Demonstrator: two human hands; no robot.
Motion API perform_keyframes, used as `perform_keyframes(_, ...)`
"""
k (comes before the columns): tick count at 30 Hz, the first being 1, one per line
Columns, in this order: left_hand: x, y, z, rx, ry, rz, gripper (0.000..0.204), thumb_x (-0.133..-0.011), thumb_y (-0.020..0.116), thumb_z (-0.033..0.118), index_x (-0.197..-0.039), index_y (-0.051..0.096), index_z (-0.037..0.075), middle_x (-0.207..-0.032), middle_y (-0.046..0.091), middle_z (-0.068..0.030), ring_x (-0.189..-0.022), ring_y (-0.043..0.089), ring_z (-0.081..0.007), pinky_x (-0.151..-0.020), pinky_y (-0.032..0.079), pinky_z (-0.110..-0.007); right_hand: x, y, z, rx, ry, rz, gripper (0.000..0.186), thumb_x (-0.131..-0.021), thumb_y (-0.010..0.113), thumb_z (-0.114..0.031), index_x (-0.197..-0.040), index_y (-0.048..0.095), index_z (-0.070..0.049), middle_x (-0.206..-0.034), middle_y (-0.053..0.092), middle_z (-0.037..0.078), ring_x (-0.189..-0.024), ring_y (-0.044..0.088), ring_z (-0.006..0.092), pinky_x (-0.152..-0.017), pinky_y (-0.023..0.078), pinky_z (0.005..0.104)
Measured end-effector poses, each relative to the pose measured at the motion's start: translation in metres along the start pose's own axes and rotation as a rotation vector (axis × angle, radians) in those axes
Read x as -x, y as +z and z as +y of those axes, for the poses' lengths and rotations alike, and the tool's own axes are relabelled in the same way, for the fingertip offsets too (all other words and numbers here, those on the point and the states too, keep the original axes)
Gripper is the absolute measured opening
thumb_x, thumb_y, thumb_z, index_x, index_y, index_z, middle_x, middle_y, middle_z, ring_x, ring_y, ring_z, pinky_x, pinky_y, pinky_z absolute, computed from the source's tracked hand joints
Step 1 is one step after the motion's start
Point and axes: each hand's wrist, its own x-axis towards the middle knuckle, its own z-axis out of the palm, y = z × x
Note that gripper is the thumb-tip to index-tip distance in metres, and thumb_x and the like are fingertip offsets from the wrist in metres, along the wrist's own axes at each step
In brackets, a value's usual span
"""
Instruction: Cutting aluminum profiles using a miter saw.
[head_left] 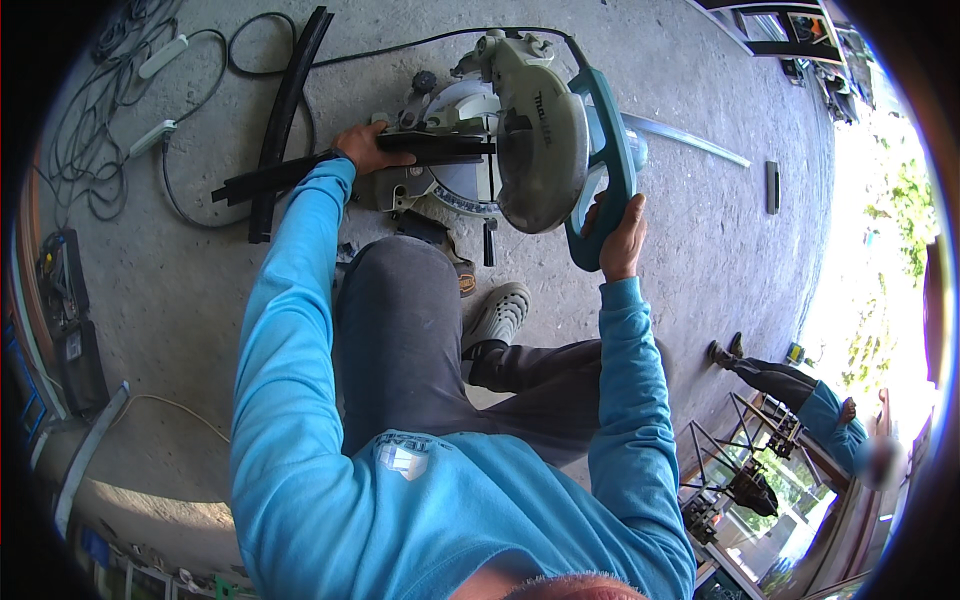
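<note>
On the floor before my knees stands a miter saw (545,145) with a grey blade guard and a teal handle (608,130). My right hand (622,240) is wrapped round the lower end of that handle. A long black profile (440,150) lies across the saw's base, its right end by the guard. My left hand (370,150) grips this profile near the base's left side, thumb along it. The profile's far left part crosses over another black profile (285,130) lying on the floor. The guard hides the blade.
Grey cables (95,130) with white connectors lie coiled at the far left. A silver bar (690,140) extends to the saw's right, and a short grey piece (772,187) lies farther right. Another person (835,420) is at the right, beside a black metal frame (750,470).
</note>
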Motion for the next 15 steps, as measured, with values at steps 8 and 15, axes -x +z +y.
perform_keyframes(8, -0.007, 0.010, -0.010, 0.014, 0.004, 0.021, 0.107, -0.062, 0.070, 0.085, -0.140, 0.055, 0.013, -0.127, 0.065, -0.0203, -0.119, 0.063, -0.0364, -0.106, 0.047, -0.044, 0.001, 0.002, -0.001, 0.001, 0.010, 0.005, 0.082, -0.101, 0.026, -0.070, -0.096, 0.064, 0.002, -0.070, 0.064, 0.010, -0.058, 0.063, 0.0182, -0.056, 0.051, 0.0321)
perform_keyframes(15, -0.006, 0.008, -0.006, 0.011, 0.001, 0.011, 0.107, -0.061, 0.070, 0.085, -0.140, 0.055, 0.013, -0.127, 0.066, -0.0204, -0.118, 0.063, -0.0365, -0.104, 0.048, -0.044, 0.002, 0.004, -0.002, 0.008, 0.003, 0.026, 0.081, -0.101, 0.026, -0.070, -0.097, 0.064, 0.002, -0.069, 0.064, 0.009, -0.057, 0.062, 0.0180, -0.055, 0.051, 0.0322)
